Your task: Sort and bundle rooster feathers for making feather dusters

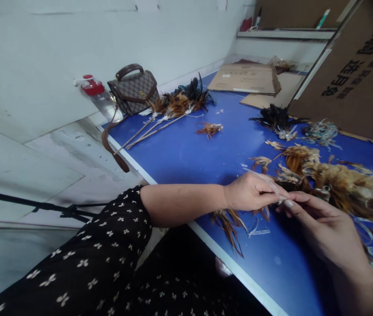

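My left hand (255,191) is closed in a pinch, with a narrow translucent strip (271,182) running across its fingers. Its fingertips meet those of my right hand (326,219), whose thumb and forefinger are pressed together. Whatever small piece lies between the right fingertips is mostly hidden. Brown feathers (227,226) lie on the blue table beneath my left wrist, beside a loose clear strip (259,231). Just beyond both hands spreads a pile of tan and brown feathers (353,182).
Feather-topped sticks (155,130) lie at the far left, near a patterned handbag (136,90) and a red-lidded bottle (99,97). Black feathers (275,118) and a pale bluish tangle (321,132) lie farther back. Flat cardboard (243,79) and a large carton (347,79) border the blue table (189,160).
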`<state>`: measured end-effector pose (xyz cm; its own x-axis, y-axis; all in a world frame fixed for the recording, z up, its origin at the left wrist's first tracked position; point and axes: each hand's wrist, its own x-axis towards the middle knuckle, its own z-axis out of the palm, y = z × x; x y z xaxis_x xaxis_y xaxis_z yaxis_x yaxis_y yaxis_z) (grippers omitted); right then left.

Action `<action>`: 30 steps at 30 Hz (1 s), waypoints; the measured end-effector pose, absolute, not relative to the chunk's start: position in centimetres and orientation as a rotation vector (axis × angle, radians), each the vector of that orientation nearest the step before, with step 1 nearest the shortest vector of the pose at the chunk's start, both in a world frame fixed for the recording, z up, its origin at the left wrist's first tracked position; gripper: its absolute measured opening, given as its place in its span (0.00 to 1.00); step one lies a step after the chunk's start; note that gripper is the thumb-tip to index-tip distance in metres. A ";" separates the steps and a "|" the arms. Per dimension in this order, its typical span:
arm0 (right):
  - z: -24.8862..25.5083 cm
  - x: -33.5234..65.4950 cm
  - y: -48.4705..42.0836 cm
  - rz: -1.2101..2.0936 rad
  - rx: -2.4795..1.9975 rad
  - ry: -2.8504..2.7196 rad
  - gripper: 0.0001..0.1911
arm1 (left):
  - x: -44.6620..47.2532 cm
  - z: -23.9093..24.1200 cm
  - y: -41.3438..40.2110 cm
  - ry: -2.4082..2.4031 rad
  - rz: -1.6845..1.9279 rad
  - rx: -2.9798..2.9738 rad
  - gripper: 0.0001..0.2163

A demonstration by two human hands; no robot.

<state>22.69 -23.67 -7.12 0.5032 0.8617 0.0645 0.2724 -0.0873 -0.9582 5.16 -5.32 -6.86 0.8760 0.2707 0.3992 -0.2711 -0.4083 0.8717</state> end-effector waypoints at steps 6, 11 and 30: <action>-7.0 23.3 -23.9 0.823 -1.574 -0.979 0.29 | 5.2 -7.0 -5.1 -0.072 0.567 1.989 0.06; -6.6 23.8 -24.2 0.744 -1.610 -1.115 0.26 | 5.4 -7.3 -5.2 -0.087 0.598 2.015 0.07; -5.5 22.1 -24.2 0.324 -1.701 -1.174 0.19 | 6.6 -9.3 -4.9 -0.066 0.781 2.089 0.06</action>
